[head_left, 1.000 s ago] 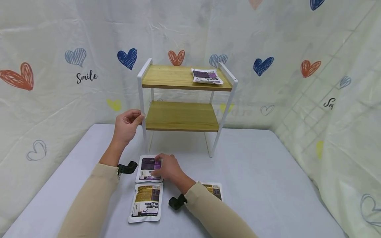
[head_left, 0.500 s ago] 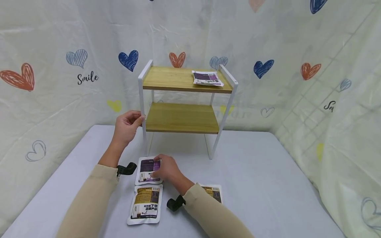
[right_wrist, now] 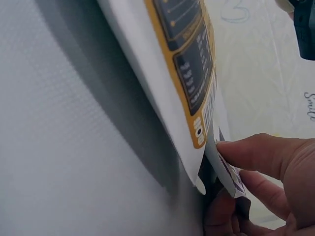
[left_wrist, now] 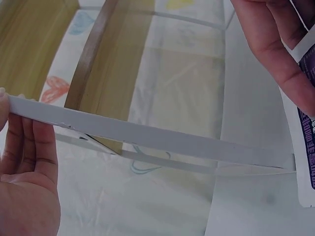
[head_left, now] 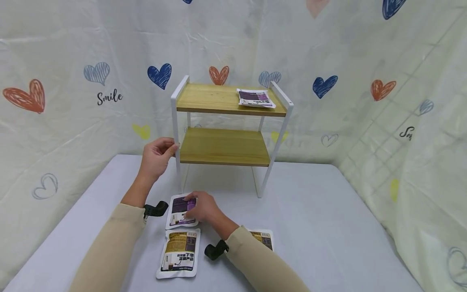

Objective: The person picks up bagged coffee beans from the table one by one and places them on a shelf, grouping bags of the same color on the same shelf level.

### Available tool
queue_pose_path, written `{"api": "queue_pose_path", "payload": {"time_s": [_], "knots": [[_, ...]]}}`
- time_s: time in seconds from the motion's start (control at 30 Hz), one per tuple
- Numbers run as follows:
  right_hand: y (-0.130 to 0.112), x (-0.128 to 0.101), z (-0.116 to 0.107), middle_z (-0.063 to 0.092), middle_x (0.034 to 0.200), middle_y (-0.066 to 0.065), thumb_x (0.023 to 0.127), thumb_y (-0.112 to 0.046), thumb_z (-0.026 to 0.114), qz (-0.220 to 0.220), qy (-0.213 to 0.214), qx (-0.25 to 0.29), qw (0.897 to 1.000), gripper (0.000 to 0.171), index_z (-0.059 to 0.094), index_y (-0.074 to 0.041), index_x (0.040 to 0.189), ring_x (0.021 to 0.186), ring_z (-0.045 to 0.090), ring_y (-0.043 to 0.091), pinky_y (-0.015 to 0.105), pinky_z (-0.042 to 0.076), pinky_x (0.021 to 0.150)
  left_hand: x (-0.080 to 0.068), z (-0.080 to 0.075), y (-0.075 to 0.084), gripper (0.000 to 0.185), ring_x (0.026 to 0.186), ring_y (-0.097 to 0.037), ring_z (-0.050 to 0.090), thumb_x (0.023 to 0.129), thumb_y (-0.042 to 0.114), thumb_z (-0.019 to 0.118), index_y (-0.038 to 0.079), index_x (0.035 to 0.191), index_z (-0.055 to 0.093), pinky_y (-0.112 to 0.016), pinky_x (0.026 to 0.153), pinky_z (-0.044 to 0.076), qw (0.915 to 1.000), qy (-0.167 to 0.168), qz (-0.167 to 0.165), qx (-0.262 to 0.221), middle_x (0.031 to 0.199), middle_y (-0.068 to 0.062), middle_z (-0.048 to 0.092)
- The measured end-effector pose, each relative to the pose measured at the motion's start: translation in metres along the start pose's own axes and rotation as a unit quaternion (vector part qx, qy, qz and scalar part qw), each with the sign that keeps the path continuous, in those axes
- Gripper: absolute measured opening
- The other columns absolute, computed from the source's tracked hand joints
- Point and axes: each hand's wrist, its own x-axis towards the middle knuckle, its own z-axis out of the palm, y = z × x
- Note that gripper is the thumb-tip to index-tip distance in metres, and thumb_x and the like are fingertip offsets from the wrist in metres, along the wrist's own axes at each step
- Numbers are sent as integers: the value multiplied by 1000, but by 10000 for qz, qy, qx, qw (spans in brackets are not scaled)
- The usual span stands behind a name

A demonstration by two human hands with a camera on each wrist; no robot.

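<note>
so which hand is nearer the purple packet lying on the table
Right. The right hand grips the purple foil packet at its edge; the left hand is farther back, holding the white metal post of the two-tier wooden shelf.

Third pouch half under sleeve

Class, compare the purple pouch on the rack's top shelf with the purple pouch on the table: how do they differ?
The purple pouch on the top shelf lies untouched; the purple pouch on the table is pinched by the right hand. The shelf pouch lies flat; the table pouch's edge is lifted. Both are white-edged with purple print.
</note>
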Motion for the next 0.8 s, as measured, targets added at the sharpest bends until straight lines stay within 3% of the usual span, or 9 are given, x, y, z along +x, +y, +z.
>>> {"api": "queue_pose_path", "payload": {"time_s": [0.23, 0.43, 0.6, 0.8], "knots": [[5, 3, -1, 65, 132, 10, 77, -10, 89, 46, 4, 351, 9994, 41, 77, -21, 114, 110, 58, 24, 43, 55, 97, -1, 0, 0, 26, 78, -12, 65, 98, 20, 70, 0, 115, 73, -15, 74, 57, 10000, -4, -17, 58, 96, -12, 71], [5, 2, -5, 65, 111, 6, 76, -8, 89, 19, -1, 669, 9978, 42, 79, -19, 115, 99, 55, 20, 32, 53, 83, 0, 1, 0, 30, 77, -11, 64, 98, 23, 70, -2, 113, 72, -16, 74, 57, 10000, 27, 9, 81, 92, -1, 71], [9, 2, -6, 64, 117, 5, 78, -12, 90, 118, -2, 816, 9966, 41, 79, -22, 116, 102, 56, 21, 33, 56, 85, 1, 1, -2, 32, 78, -9, 64, 98, 26, 70, -2, 114, 72, -17, 75, 57, 10000, 51, 24, 69, 91, 10, 70], [16, 5, -6, 65, 123, 5, 78, -14, 90, 174, -47, 981, 9950, 41, 79, -25, 115, 102, 59, 21, 33, 59, 85, 0, 1, -3, 30, 78, -9, 65, 98, 26, 70, 1, 114, 73, -17, 75, 58, 9999, 81, 7, 84, 92, 10, 71]]}}
